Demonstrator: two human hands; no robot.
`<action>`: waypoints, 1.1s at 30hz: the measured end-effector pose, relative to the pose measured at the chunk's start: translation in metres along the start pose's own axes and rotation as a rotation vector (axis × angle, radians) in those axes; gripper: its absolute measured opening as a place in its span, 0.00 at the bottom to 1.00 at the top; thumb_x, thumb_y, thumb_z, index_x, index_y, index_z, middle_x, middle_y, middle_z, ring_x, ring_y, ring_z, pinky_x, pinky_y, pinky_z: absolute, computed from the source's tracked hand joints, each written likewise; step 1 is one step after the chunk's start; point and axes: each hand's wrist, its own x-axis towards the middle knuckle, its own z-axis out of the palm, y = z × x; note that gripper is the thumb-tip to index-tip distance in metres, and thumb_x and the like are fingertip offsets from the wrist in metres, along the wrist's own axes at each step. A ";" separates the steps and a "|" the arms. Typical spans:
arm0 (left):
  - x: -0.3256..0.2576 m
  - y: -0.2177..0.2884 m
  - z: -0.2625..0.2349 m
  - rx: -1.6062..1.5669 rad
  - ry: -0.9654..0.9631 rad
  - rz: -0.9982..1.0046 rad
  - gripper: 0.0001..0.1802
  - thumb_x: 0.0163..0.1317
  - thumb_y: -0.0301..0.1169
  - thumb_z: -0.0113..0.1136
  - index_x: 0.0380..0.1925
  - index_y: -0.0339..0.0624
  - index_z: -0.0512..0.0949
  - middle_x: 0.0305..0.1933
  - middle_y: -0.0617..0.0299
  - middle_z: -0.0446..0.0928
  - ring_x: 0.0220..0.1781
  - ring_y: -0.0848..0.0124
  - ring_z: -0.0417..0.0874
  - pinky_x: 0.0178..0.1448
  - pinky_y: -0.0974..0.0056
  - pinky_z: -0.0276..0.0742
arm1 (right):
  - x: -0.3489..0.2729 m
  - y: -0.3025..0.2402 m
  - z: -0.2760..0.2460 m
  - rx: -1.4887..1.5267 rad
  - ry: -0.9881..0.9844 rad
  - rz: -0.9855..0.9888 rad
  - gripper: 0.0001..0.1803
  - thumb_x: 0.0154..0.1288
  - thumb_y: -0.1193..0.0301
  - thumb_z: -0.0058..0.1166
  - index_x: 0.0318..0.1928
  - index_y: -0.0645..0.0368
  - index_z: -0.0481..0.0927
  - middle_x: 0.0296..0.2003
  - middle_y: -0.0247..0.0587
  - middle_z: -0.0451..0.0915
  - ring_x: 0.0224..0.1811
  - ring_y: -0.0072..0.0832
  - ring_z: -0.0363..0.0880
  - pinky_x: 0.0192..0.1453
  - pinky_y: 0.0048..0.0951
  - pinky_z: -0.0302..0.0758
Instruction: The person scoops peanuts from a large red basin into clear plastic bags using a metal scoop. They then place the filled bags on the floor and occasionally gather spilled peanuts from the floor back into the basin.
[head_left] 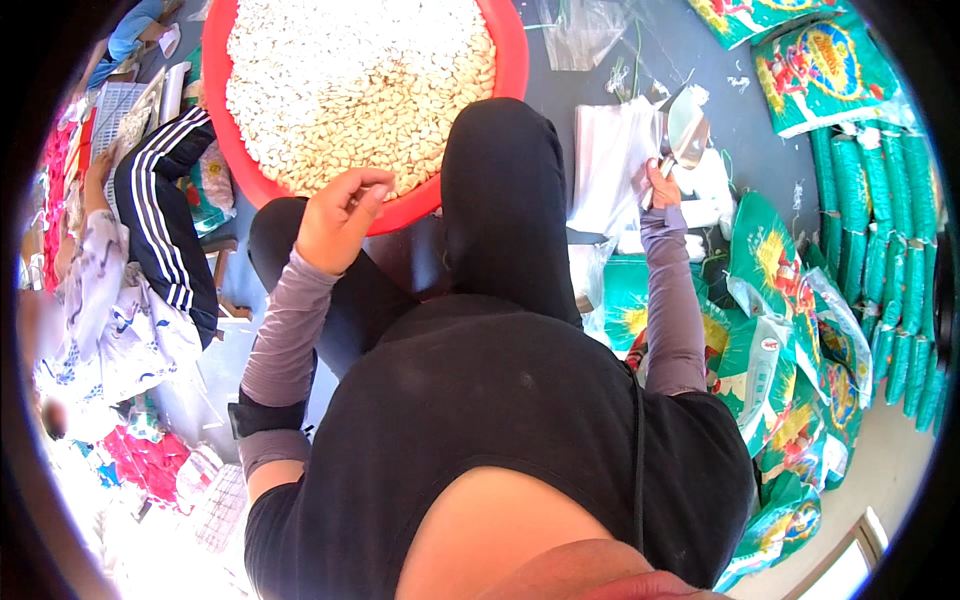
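Scooping pale seeds from a big round red plastic basin [505,60] into bags

The left hand [335,220], fingers loosely curled and empty, rests on the rim of the basin, heaped and seemingly barely dented; the right hand [660,185] grips a metal scoop [685,130] over clear plastic bags [610,160]. Green-and-yellow printed packets [790,330] lie piled rightward, green rolls [880,200] beyond

Bright daylight fills the scene and burns out the lower left corner to white glare, while the fisheye lens bends everything toward a dark round rim and blurs the outermost left edge.
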 end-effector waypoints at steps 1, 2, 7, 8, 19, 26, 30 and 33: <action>0.000 0.006 0.006 -0.103 0.007 0.045 0.10 0.62 0.27 0.50 0.41 0.35 0.74 0.37 0.61 0.78 0.34 0.77 0.76 0.40 0.73 0.72 | -0.013 -0.018 0.022 -0.066 -0.009 -0.011 0.12 0.58 0.70 0.57 0.41 0.56 0.71 0.24 0.28 0.72 0.19 0.17 0.67 0.20 0.18 0.63; 0.001 0.012 0.011 -0.204 0.020 0.095 0.10 0.63 0.26 0.48 0.41 0.35 0.74 0.37 0.62 0.77 0.34 0.77 0.75 0.41 0.73 0.72 | -0.026 -0.033 0.047 0.009 -0.104 -0.047 0.13 0.59 0.70 0.55 0.44 0.58 0.71 0.26 0.29 0.73 0.21 0.17 0.68 0.22 0.18 0.64; 0.018 0.042 0.046 -0.341 -0.203 0.387 0.17 0.60 0.28 0.55 0.49 0.36 0.71 0.47 0.56 0.73 0.49 0.69 0.75 0.49 0.67 0.74 | -0.086 -0.098 0.193 0.064 -0.559 -0.051 0.16 0.61 0.74 0.48 0.50 0.63 0.71 0.40 0.37 0.77 0.40 0.25 0.76 0.45 0.25 0.72; 0.021 0.050 0.056 -0.412 -0.175 0.395 0.26 0.58 0.32 0.58 0.55 0.36 0.64 0.51 0.54 0.69 0.53 0.64 0.73 0.52 0.64 0.73 | -0.100 -0.096 0.226 0.083 -0.609 -0.077 0.16 0.61 0.74 0.49 0.50 0.62 0.72 0.40 0.37 0.77 0.40 0.25 0.76 0.44 0.25 0.72; -0.013 -0.014 -0.044 -0.774 0.400 0.090 0.10 0.58 0.26 0.56 0.41 0.35 0.75 0.34 0.61 0.79 0.35 0.76 0.78 0.39 0.71 0.75 | -0.094 -0.059 0.341 0.077 -1.070 0.147 0.10 0.59 0.67 0.56 0.36 0.57 0.71 0.24 0.30 0.70 0.21 0.18 0.66 0.22 0.22 0.65; -0.024 -0.036 -0.101 0.328 0.936 0.466 0.11 0.44 0.18 0.52 0.31 0.39 0.74 0.38 0.56 0.76 0.41 0.64 0.78 0.45 0.68 0.72 | -0.054 -0.022 0.360 -0.033 -0.909 0.174 0.11 0.61 0.70 0.53 0.42 0.62 0.74 0.32 0.37 0.77 0.35 0.24 0.77 0.38 0.25 0.74; -0.017 -0.035 -0.088 0.093 0.486 0.258 0.16 0.47 0.22 0.54 0.40 0.39 0.70 0.41 0.53 0.73 0.41 0.64 0.77 0.44 0.66 0.72 | -0.097 -0.041 0.387 -0.036 -0.877 0.210 0.17 0.56 0.79 0.54 0.48 0.64 0.72 0.38 0.42 0.78 0.39 0.30 0.79 0.41 0.30 0.77; -0.009 -0.033 -0.076 0.094 0.277 0.306 0.26 0.49 0.32 0.60 0.49 0.40 0.63 0.40 0.49 0.72 0.39 0.60 0.79 0.41 0.63 0.73 | -0.088 -0.040 0.390 -0.186 -0.850 0.164 0.17 0.55 0.80 0.54 0.47 0.63 0.73 0.38 0.41 0.78 0.38 0.30 0.79 0.42 0.30 0.78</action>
